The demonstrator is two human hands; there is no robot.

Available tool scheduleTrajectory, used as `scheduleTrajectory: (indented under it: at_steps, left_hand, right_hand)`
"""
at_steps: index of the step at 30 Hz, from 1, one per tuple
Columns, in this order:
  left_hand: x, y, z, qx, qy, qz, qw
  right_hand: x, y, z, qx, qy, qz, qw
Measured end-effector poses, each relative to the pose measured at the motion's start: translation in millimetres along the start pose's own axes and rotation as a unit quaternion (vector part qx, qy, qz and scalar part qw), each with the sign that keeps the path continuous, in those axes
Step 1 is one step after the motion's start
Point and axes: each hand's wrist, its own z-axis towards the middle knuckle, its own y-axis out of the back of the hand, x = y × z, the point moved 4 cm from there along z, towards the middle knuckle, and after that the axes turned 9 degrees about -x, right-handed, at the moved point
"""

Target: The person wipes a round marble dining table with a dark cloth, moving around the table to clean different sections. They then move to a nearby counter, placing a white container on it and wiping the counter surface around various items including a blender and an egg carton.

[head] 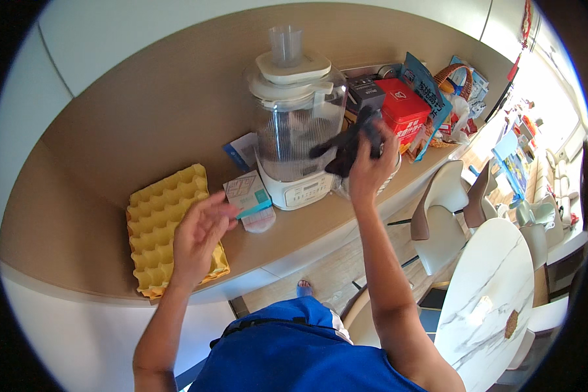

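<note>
My right hand (373,164) grips a bunched black item (348,147), perhaps fabric or gloves, in front of a clear ribbed countertop appliance (299,132) with a white base and lid. My left hand (201,235), slightly blurred, has its fingers apart and holds nothing. It is over the right part of the yellow egg trays (164,220), beside a small white and teal box (248,193). That box leans near the appliance's base, above a pale rounded item (259,220). Behind it lies a blue and white packet (242,149).
Right of the appliance stand a dark box (366,93), a red tin (405,110), a blue pouch (428,98) and a wicker basket (453,78). Chairs (438,225) and an oval marble-patterned table (485,284) stand at the right. The counter's front edge (304,235) runs before me.
</note>
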Motion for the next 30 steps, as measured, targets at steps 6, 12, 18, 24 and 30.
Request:
scheduleTrajectory:
  at_steps: [6, 12, 18, 24, 30]
  left_hand:
    - [55, 28, -83, 0.005, 0.071, -0.006, 0.997]
    - [77, 48, -140, 0.01, 0.112, -0.073, 0.991]
    - [87, 56, -164, 0.005, 0.136, -0.086, 0.987]
    - [70, 62, -169, -0.009, 0.107, -0.066, 0.992]
    - [81, 71, -192, -0.052, 0.127, -0.073, 0.988]
  right_hand:
    - [-1, -28, -27, 0.021, -0.038, 0.011, 0.999]
    - [22, -3, -84, 0.15, 0.029, -0.033, 0.988]
    - [122, -46, -20, 0.167, 0.31, 0.037, 0.935]
    - [134, -112, -41, 0.321, 0.552, -0.139, 0.757]
    - [95, -101, -104, 0.376, 0.459, -0.151, 0.79]
